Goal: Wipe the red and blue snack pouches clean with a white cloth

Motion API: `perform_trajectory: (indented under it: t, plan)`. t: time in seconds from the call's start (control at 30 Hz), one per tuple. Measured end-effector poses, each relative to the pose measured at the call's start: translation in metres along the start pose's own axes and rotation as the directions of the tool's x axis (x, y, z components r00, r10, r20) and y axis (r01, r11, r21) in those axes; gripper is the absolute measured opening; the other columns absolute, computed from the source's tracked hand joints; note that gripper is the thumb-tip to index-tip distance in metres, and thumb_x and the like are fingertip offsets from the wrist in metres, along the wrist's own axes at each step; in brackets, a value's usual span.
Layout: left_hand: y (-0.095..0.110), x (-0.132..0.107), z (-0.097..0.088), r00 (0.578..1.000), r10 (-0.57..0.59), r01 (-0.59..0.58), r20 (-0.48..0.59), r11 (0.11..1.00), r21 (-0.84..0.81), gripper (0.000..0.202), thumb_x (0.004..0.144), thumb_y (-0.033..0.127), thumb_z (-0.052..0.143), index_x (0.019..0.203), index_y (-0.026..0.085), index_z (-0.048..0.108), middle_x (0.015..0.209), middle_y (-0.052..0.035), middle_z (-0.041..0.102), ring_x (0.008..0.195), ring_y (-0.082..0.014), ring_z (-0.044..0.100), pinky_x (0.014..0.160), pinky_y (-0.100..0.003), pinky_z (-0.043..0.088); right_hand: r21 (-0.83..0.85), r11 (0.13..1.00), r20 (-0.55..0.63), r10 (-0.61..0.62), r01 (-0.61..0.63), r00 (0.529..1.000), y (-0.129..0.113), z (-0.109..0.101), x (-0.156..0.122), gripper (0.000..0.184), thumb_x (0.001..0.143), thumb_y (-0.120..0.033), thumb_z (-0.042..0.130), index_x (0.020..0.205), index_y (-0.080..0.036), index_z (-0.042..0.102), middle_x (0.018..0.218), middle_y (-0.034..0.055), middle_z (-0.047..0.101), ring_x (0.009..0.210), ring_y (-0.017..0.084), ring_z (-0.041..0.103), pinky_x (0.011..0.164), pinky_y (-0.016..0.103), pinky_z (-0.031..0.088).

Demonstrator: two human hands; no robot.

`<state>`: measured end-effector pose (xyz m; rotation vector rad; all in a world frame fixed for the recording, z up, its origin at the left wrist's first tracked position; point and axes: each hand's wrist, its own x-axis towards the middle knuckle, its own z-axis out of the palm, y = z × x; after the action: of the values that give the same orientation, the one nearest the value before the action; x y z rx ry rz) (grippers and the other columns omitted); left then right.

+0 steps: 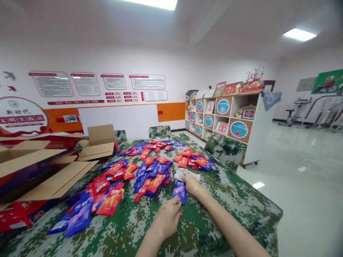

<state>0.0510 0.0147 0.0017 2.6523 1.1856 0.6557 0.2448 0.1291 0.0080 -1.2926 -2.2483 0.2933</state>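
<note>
A purple packet [179, 192] with white lettering lies on the camouflage tablecloth [214, 214] in front of me. The fingers of my left hand [166, 218] are closed at its lower edge. Over its upper end, my right hand [190, 182] presses a folded white cloth [193, 175]; part of the cloth is hidden under the fingers. Just left of my hands is a heap of purple and red packets [154, 176]. More red and purple packets [191, 159] are piled beyond the cloth.
Open cardboard boxes [99, 144] stand along the table's left side. Loose packets [80, 214] spread over the near left of the table. Chairs with camouflage covers [227, 150] stand around it. A shelf unit [222, 117] lies beyond, with exercise machines [300, 112] at far right.
</note>
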Motion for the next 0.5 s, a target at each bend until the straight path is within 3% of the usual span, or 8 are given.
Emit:
perform_trajectory:
  t: [0.13,0.23,0.33,0.5]
  plan:
    - [0.011,0.017,-0.013,0.997,-0.071,0.073,-0.026,0.995,0.072,0.036,0.075,0.031,0.063,0.109,0.023,0.054,0.114,-0.0052,0.054,0.108,-0.0237,0.049,0.095,-0.036,0.039,0.055,0.998,-0.145,0.044,-0.037,0.988,0.011,-0.007,-0.009,0.062,0.065,-0.003,0.038,0.122,-0.017,0.056,0.135,0.009,0.047,0.122,0.022,0.044,0.105,0.04,0.03]
    - [0.014,0.036,-0.013,0.982,-0.158,0.171,-0.102,0.977,0.127,0.063,0.061,0.046,0.073,0.113,0.02,0.049,0.117,-0.0086,0.049,0.108,-0.0287,0.046,0.093,-0.041,0.039,0.163,0.986,-0.272,0.075,-0.031,0.959,0.017,-0.021,-0.022,0.064,0.064,-0.004,0.036,0.125,-0.018,0.054,0.133,0.0048,0.049,0.123,0.02,0.044,0.106,0.04,0.03]
    - [0.011,0.05,-0.005,0.971,-0.222,0.233,-0.089,0.96,0.153,0.079,0.052,0.055,0.076,0.114,0.017,0.046,0.119,-0.0123,0.047,0.111,-0.033,0.043,0.094,-0.044,0.036,0.267,0.962,-0.311,0.147,-0.062,0.939,0.018,-0.037,-0.036,0.065,0.062,-0.007,0.037,0.123,-0.019,0.056,0.131,0.0018,0.052,0.123,0.021,0.044,0.107,0.041,0.029]
    - [0.006,0.055,0.001,0.97,-0.24,0.244,-0.043,0.957,0.159,0.068,0.062,0.05,0.071,0.115,0.017,0.044,0.114,-0.0129,0.052,0.109,-0.0318,0.047,0.095,-0.042,0.035,0.377,0.915,-0.289,0.263,-0.143,0.92,0.016,-0.05,-0.056,0.069,0.058,-0.008,0.036,0.124,-0.018,0.056,0.128,0.0021,0.054,0.122,0.021,0.045,0.107,0.039,0.029]
